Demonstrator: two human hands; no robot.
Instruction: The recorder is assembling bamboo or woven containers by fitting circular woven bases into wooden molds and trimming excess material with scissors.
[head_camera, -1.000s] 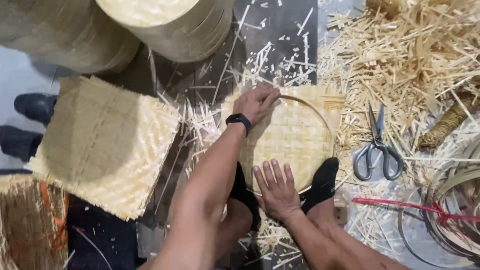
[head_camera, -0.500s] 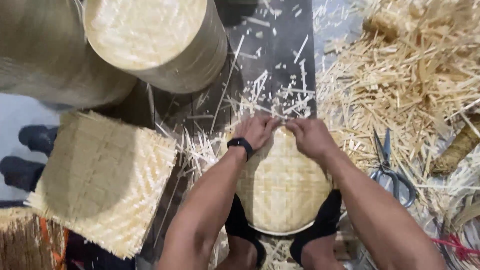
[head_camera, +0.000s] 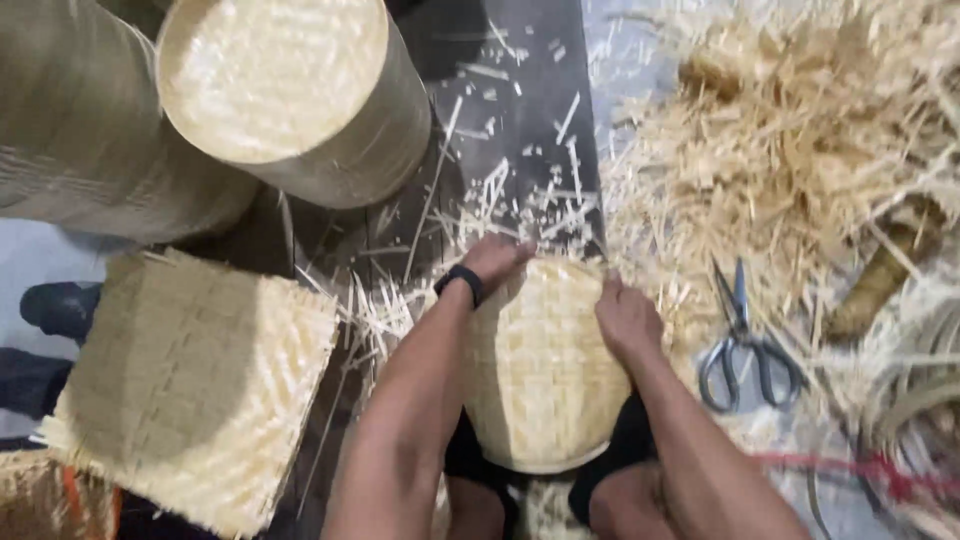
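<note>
A round woven bamboo mat (head_camera: 535, 370) in a hoop lies tilted between my knees. My left hand (head_camera: 497, 258), with a black wristband, presses on its far left rim. Gripping the far right rim is my right hand (head_camera: 625, 318). My feet in black socks (head_camera: 620, 455) brace the mat's near edge. Both hands stay closed over the rim; the fingertips are hidden behind the edge.
A stack of square woven mats (head_camera: 190, 385) lies at the left. Two round bamboo drums (head_camera: 290, 95) stand at the back left. Scissors (head_camera: 745, 345) lie at the right among a heap of bamboo shavings (head_camera: 790, 160). Hoops and a red strip (head_camera: 880, 465) sit at the far right.
The right hand went from the mat's near side to its far rim, then slid right. The mat has tipped up from lying flat. The camera view has shifted closer.
</note>
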